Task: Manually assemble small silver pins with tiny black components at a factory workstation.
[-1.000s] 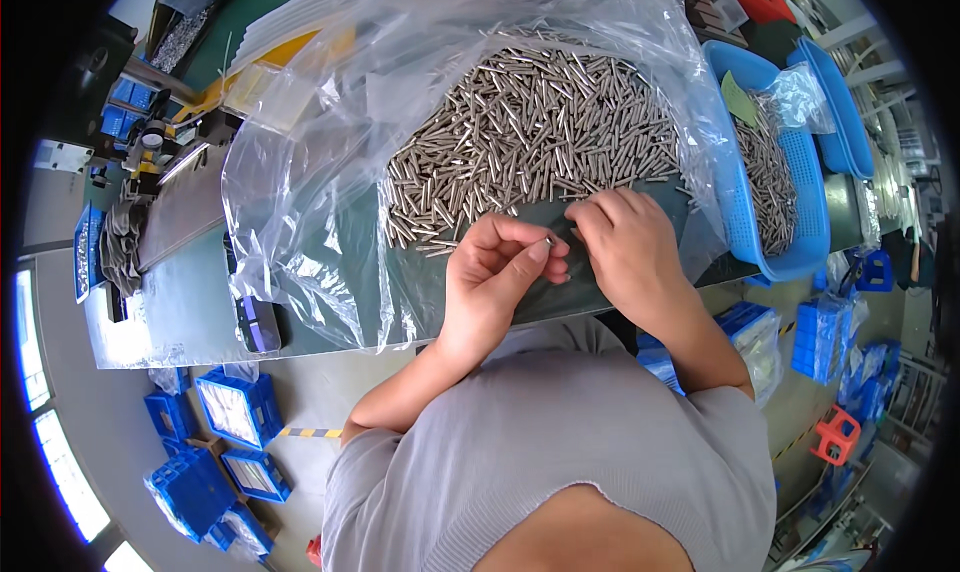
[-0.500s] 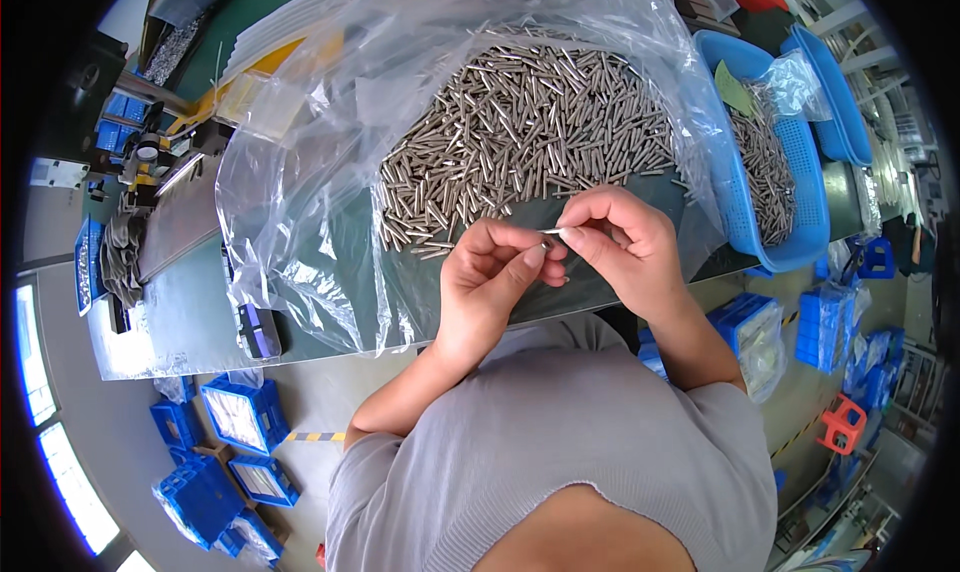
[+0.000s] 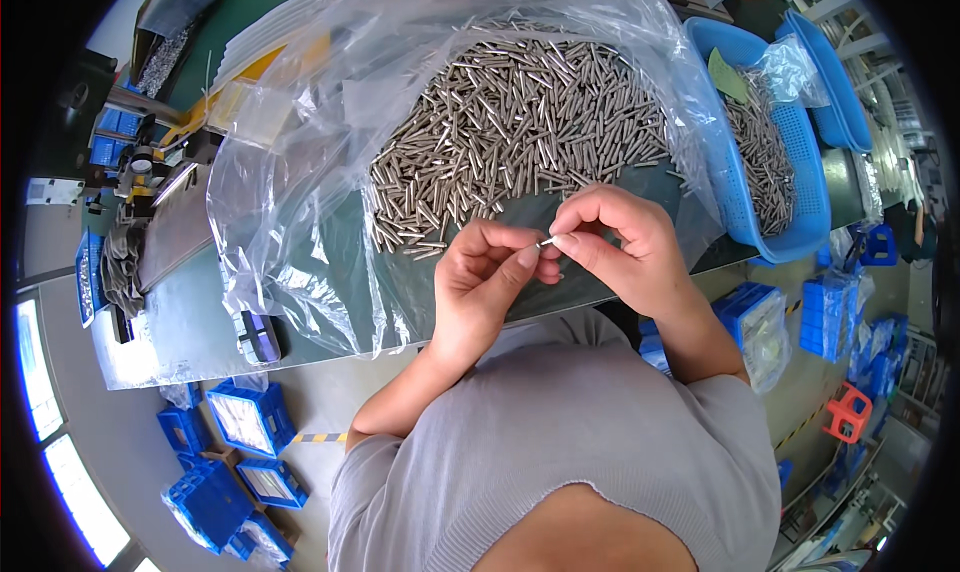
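Between my two hands is a small metal pin (image 3: pixel 546 242), pinched from both ends over the near edge of the table. My left hand (image 3: pixel 487 277) grips one end between thumb and fingers, its other fingers curled. The thumb and forefinger of my right hand (image 3: pixel 620 240) close on the opposite end. Just beyond the hands lies a wide heap of metal pins (image 3: pixel 530 112) on a clear plastic sheet (image 3: pixel 290 212). The pin's exact shape is mostly covered by my fingertips.
A blue perforated basket (image 3: pixel 805 172) holding similar pins and a green slip stands to the right, with another blue basket (image 3: pixel 845 102) beyond. At the left table edge sits a small purple-and-grey device (image 3: pixel 258 338). Blue crates (image 3: pixel 250 415) and a red stool (image 3: pixel 848 412) are on the floor.
The pin between my fingertips has turned to a more slanted angle. Both hands have shifted only slightly, and the whole view has moved a little.
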{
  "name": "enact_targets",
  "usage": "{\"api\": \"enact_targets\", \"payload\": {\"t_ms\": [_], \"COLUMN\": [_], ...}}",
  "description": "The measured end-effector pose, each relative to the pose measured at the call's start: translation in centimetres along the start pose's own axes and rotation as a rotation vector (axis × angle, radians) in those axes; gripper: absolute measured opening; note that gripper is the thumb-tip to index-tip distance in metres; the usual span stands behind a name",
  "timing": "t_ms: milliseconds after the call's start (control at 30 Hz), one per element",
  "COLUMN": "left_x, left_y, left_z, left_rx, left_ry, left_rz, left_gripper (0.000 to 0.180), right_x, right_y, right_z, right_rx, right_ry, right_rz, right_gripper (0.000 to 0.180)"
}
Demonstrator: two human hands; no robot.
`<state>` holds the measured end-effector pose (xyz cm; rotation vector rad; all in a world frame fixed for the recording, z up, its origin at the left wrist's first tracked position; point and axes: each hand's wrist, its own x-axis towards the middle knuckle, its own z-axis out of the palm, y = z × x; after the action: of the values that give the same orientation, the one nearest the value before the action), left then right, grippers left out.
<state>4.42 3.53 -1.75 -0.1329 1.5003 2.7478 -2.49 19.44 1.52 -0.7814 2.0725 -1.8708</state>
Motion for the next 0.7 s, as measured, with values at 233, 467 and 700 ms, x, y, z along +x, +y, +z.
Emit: {"api": "enact_targets", "payload": {"t_ms": [233, 467, 700], "left_x": [-0.1, 0.1, -0.1], "left_y": [-0.4, -0.1, -0.5], "left_z": [-0.3, 0.3, -0.1], "left_rx": [0.0, 0.03, 0.031], "left_ry": [0.008, 0.022, -0.036], "left_rz": [0.034, 0.008, 0.015], "left_gripper": [0.008, 0.007, 0.007], "right_x": [0.2, -0.4, -0.5], "right_y": [1.1, 1.2, 1.5], "right_z": [0.7, 1.0, -2.1], "right_rx": [0.043, 0.273, 0.424], "right_ry": [-0.02, 0.011, 0.193], "right_rz": [-0.046, 0.126, 0.155], "right_gripper": [0.006, 0.004, 0.008]}}
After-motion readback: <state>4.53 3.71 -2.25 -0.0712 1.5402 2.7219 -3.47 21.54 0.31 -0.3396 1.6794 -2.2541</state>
